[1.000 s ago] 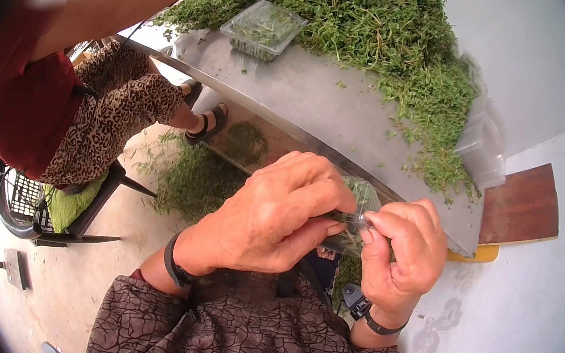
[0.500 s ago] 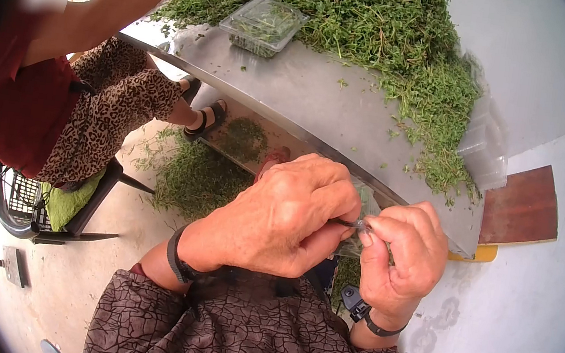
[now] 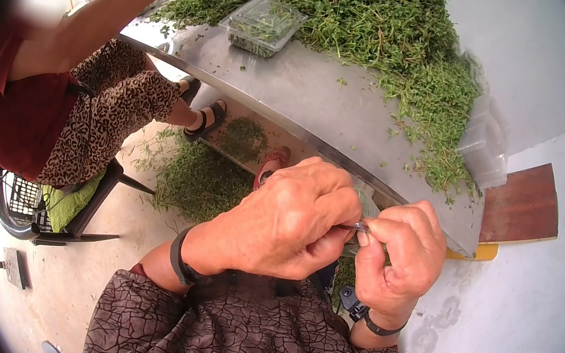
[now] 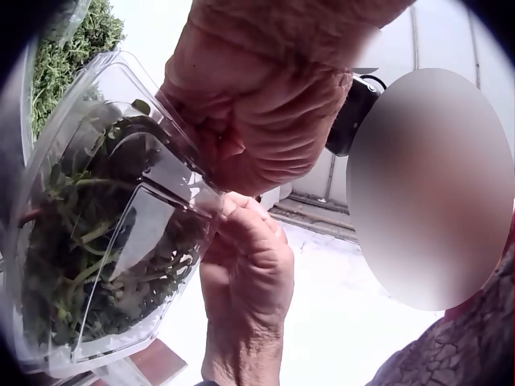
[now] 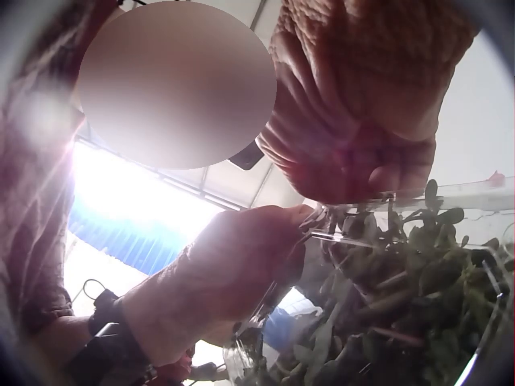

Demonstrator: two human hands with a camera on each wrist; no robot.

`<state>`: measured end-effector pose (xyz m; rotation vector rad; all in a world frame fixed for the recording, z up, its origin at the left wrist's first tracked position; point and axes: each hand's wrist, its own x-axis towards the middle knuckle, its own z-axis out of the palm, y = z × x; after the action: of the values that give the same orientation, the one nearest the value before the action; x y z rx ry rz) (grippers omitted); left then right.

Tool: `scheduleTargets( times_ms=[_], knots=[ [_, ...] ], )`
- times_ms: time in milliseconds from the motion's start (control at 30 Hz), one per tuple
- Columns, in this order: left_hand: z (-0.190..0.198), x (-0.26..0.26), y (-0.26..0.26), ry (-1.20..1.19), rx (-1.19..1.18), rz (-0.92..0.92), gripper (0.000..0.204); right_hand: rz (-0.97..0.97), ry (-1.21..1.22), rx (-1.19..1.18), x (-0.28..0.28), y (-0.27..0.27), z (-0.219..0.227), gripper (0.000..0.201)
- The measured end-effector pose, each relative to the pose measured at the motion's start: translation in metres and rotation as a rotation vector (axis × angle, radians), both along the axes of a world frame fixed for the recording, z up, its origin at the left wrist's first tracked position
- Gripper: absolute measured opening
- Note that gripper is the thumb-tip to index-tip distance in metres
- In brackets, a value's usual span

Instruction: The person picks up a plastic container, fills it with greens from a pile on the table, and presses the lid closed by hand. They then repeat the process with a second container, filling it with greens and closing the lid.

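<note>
Both hands meet at the near edge of a clear plastic box (image 4: 105, 241) packed with green leafy stems, which both wrist views show close up. My left hand (image 3: 284, 219) pinches the rim with curled fingers, its back toward the head camera. Just to its right, my right hand (image 3: 401, 254) pinches the same edge between thumb and forefinger; in the left wrist view that hand (image 4: 249, 273) is beside the lid's corner. In the head view the box is mostly hidden behind the hands.
A metal table (image 3: 306, 95) holds a large heap of greens (image 3: 384, 34), a filled clear box (image 3: 264, 26) and stacked empty boxes (image 3: 484, 145). At the left another person (image 3: 29, 110) reaches over the table. More greens (image 3: 197, 180) lie on the floor near a chair (image 3: 92, 206).
My hands have shifted only slightly while staying on the box edge. The other person's arm has drawn back and now reaches over the table again, lower and further left than at first.
</note>
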<state>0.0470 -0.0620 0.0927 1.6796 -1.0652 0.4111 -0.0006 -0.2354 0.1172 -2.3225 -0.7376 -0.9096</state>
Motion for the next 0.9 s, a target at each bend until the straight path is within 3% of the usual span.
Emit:
scheduleTargets(
  times_ms=[300,533,600,633,800,900],
  knots=[
    [0.003,0.002,0.002,-0.031,0.018,-0.020,0.017,-0.030,-0.051,0.014,0.000,0.001,-0.002,0.020],
    [-0.014,0.005,0.018,0.090,0.059,0.007,0.036,-0.107,-0.011,0.179,-0.009,-0.014,-0.011,0.016],
    [-0.023,0.004,0.022,0.350,-0.067,-0.006,0.043,-0.162,0.076,0.424,-0.012,-0.021,-0.019,0.011],
    [-0.035,0.003,0.026,0.628,-0.114,-0.090,0.051,-0.209,0.159,0.588,-0.015,-0.024,-0.019,0.005],
    [-0.063,-0.005,0.019,0.809,-0.130,-0.235,0.067,-0.210,0.255,0.922,-0.009,-0.039,-0.039,0.003],
    [-0.070,-0.011,0.008,0.936,-0.077,-0.332,0.064,-0.198,0.300,1.185,-0.003,-0.046,-0.050,0.008]
  ],
)
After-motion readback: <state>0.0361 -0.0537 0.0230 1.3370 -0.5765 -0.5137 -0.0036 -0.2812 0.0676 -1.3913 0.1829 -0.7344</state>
